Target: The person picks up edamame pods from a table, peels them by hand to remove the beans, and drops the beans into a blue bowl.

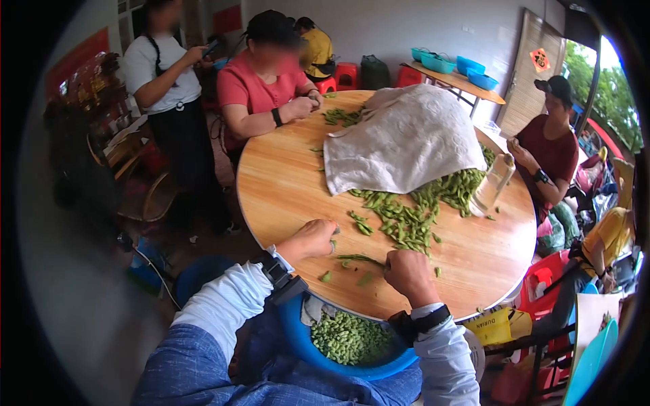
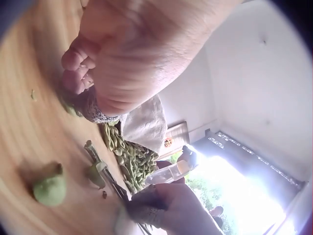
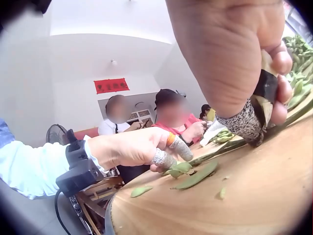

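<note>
My right hand (image 1: pixel 409 277) grips a thin green stalk (image 1: pixel 359 258) low over the round wooden table, its free end pointing left. In the right wrist view the right thumb wears a speckled cover (image 3: pixel 243 122), and a dark band wraps a pale piece at the fingers. My left hand (image 1: pixel 311 240) hovers near the stalk's free end, thumb and forefinger apart in grey covers (image 3: pixel 164 159). Green pods (image 3: pixel 198 176) lie between the hands, and another pod (image 2: pixel 50 190) shows large in the left wrist view.
Ahead, a white cloth (image 1: pixel 406 135) covers a heap of bean pods (image 1: pixel 406 220) on the table (image 1: pixel 284 169). Below the near edge sits a blue basin (image 1: pixel 294 328) with shelled green beans (image 1: pixel 349 337). People sit left and right; another stands at the left.
</note>
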Tool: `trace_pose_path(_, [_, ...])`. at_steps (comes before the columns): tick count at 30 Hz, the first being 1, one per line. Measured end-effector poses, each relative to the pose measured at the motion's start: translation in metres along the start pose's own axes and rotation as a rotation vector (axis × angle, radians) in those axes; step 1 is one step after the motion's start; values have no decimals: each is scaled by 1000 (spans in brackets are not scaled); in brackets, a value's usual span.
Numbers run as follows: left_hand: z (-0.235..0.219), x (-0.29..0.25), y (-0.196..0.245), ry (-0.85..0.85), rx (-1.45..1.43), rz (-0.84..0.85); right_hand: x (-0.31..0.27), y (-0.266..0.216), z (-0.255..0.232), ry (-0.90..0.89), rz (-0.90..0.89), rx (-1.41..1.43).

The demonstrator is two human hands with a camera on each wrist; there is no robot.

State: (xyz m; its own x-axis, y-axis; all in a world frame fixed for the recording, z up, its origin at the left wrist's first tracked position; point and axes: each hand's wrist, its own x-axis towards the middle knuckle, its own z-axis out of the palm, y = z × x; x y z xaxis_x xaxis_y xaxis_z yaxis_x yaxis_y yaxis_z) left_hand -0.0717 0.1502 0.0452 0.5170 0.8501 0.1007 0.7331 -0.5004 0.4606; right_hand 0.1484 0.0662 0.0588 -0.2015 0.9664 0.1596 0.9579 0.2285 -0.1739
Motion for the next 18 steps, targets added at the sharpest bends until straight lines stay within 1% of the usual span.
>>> trace_pose_path(2, [-3, -1, 0, -13, 11, -2, -4, 1, 1, 48, 2, 44])
trace_pose_path(3, [-5, -2, 0, -3, -45, -16, -11, -2, -8, 77, 36, 85])
trace_pose_path(6, [-4, -4, -14, 11, -174, -167, -37, 17, -18, 178, 112, 131])
trace_pose_path(7, [-4, -6, -19, 46, -133, -163, -53, 25, -28, 195, 187, 145])
trace_pose_path(8, [-4, -9, -25, 74, -186, -206, -73, 36, -39, 209, 262, 158])
trace_pose_path(9, [-4, -12, -31, 103, -240, -251, -93, 51, -47, 189, 391, 173])
trace_pose_path(10, [-4, -15, -38, 133, -293, -296, -116, 73, -47, 263, 468, 94])
trace_pose_path(11, [1, -18, -49, 190, -458, -308, -143, 97, -43, 344, 540, 105])
trace_pose_path(12, [-2, -23, -46, 200, -648, -351, -163, 96, -55, 385, 661, 130])
trace_pose_path(13, [-9, -30, -36, 202, -840, -393, -184, 106, -52, 399, 691, 160])
trace_pose_path(14, [-12, -36, -28, 200, -1031, -434, -198, 104, -52, 390, 723, 167])
trace_pose_path(15, [-11, -38, -24, 178, -1091, -445, -206, 100, -43, 447, 646, 347])
trace_pose_path(16, [-8, -40, -16, 179, -1261, -441, -208, 91, -32, 505, 564, 525])
trace_pose_path(18, [0, -44, 6, 167, -1602, -431, -200, 57, -15, 367, 611, 1084])
